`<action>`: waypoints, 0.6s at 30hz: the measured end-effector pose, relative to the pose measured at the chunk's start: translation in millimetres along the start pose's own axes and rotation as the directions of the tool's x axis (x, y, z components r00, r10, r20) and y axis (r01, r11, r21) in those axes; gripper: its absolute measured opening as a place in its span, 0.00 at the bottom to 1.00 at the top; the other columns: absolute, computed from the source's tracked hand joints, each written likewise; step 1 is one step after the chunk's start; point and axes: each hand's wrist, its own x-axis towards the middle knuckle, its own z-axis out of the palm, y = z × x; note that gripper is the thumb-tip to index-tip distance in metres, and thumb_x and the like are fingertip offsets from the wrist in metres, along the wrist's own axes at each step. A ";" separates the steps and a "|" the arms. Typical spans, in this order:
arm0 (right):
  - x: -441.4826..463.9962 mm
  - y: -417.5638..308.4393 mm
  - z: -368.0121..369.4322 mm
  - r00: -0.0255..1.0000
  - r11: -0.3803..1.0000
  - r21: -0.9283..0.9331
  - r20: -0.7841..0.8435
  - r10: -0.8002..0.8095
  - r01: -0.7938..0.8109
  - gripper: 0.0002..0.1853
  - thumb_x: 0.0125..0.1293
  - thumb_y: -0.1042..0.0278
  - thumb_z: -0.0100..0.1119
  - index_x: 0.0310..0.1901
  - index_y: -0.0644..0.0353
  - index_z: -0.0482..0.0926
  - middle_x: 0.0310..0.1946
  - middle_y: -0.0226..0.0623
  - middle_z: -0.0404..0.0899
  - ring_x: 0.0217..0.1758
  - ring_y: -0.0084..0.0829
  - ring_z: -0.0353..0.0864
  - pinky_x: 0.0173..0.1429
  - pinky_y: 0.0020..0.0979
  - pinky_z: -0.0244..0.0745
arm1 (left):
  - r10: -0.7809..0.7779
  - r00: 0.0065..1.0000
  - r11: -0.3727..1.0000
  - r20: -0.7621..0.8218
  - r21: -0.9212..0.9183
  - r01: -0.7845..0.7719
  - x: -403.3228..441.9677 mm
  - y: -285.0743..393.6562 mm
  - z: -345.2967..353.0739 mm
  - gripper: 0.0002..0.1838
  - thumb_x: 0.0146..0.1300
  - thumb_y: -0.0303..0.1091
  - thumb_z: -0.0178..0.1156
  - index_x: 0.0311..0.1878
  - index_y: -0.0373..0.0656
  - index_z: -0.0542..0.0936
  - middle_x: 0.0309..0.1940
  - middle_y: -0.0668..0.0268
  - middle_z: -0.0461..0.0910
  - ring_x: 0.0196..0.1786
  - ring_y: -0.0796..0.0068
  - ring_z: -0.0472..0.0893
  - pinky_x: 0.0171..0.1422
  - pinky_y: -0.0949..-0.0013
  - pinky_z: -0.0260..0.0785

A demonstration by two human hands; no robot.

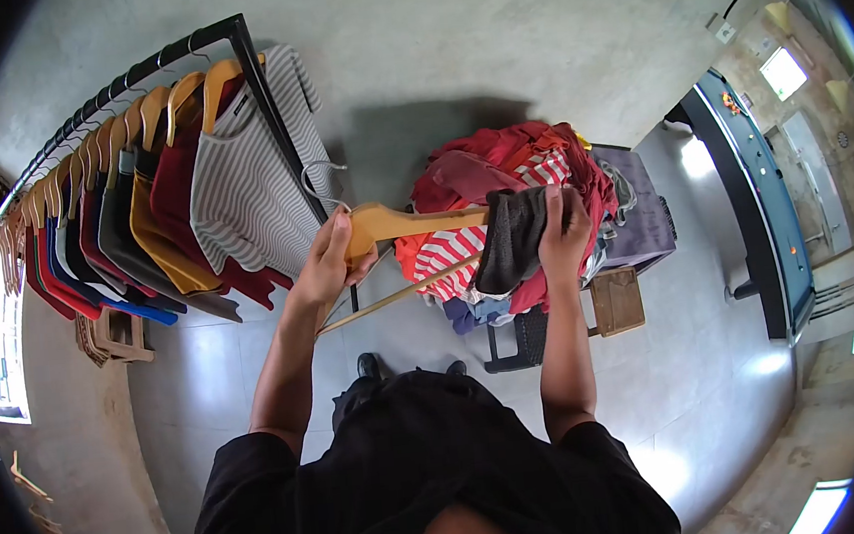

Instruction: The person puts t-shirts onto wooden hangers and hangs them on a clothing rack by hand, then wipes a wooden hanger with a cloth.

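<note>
A wooden hanger [423, 221] with a metal hook is held level in front of me. My left hand [326, 257] grips it near the hook, its fingers closed round the wood. A dark grey cloth [511, 240] hangs over the hanger's right end. My right hand [565, 231] pinches that cloth at its right edge. The hanger's lower bar slants down to the left. Directly behind the hanger is a pile of red, striped and blue clothes [499, 166].
A black rack [280, 118] at the left bears many garments on wooden hangers, the nearest a striped grey shirt [249, 171]. A wooden box [617, 300] and a purple-grey box [647, 199] stand beside the pile. A pool table [757, 191] is far right.
</note>
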 end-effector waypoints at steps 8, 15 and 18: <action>-20.5 -31.9 30.4 0.809 0.790 -0.277 0.418 -0.413 0.546 0.16 0.68 0.60 0.60 0.25 0.59 0.74 0.20 0.43 0.76 0.22 0.45 0.78 0.27 0.42 0.71 | -0.168 0.986 0.985 -0.016 0.027 0.169 0.5 -5.4 40.4 0.21 0.79 0.49 0.37 0.57 0.42 0.67 0.25 0.72 0.70 0.20 0.86 0.62 0.23 0.80 0.52; -49.2 -62.4 63.8 0.884 0.930 -0.172 0.404 -0.235 0.326 0.14 0.69 0.61 0.57 0.30 0.62 0.71 0.22 0.42 0.74 0.24 0.47 0.76 0.27 0.41 0.69 | 0.029 0.999 0.996 0.014 0.084 -0.030 8.5 -49.0 60.4 0.28 0.80 0.44 0.40 0.73 0.33 0.59 0.66 0.59 0.68 0.70 0.74 0.63 0.75 0.72 0.50; -49.6 -41.0 51.3 0.760 0.858 -0.128 0.541 -0.361 0.498 0.17 0.66 0.54 0.61 0.35 0.61 0.72 0.26 0.40 0.76 0.25 0.43 0.78 0.29 0.38 0.72 | -0.163 0.986 0.983 0.023 0.089 0.160 3.8 -43.2 38.8 0.28 0.80 0.45 0.40 0.71 0.34 0.61 0.60 0.63 0.72 0.63 0.77 0.68 0.70 0.74 0.57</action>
